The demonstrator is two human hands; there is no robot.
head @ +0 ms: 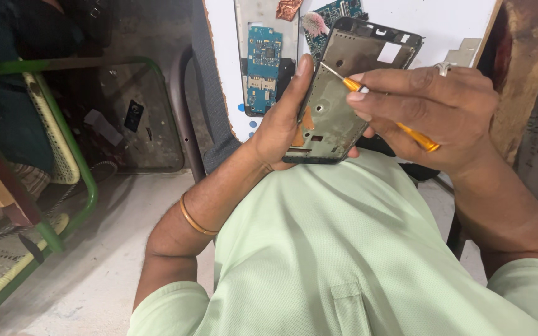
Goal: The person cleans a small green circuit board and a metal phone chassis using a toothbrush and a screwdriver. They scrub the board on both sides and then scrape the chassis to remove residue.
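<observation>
Left hand (281,127): wraps the phone frame (344,93) from its left edge, thumb laid up along that edge, fingers hidden behind it; closed firmly on the frame.
Right hand (434,118): fingers pressed together around a screwdriver (400,127), pinching it near the front of the handle; a ring shows on one finger.
Phone frame: a bare grey metal shell, tilted, its top end away from the body, held above the lap, in front of the green shirt (344,249).
Screwdriver: orange handle, thin metal shaft; the tip touches the upper left part of the frame's inner face, just beside the left thumb.
Board (231,74): a white sheet lies beyond the hands, partly hidden by the frame.
On the board: a blue circuit board (263,68) set in a second phone shell, another blue circuit board (337,15) at the top, a copper-coloured scrap (288,9) near the edge.
Bangle (194,221): gold-coloured, around the left forearm.
Chair (63,149): green-framed with woven seat, to the left on the floor, well apart from the hands.
</observation>
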